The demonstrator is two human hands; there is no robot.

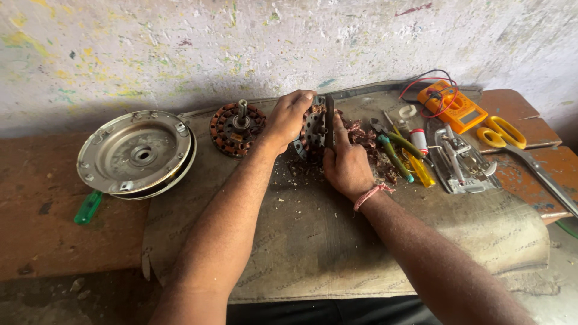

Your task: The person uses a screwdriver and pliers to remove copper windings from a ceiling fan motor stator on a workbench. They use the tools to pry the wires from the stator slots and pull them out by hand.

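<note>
Your left hand (289, 117) clasps the top of the stator core (313, 129), standing on edge mid-bench on the grey cloth (313, 241); your right hand (346, 162) grips a dark flat tool (329, 120) pressed against its face. Second wound stator (238, 128) lies left, round metal cover (137, 153) further left; pliers (391, 147), yellow multimeter (453, 107) right

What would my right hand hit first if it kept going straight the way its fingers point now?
Almost at once, the motor stator it already touches: the right hand points up and away from the body, its fingers lying against the stator's dark edge. Beyond that lies the painted wall, though depth is hard to judge.
</note>
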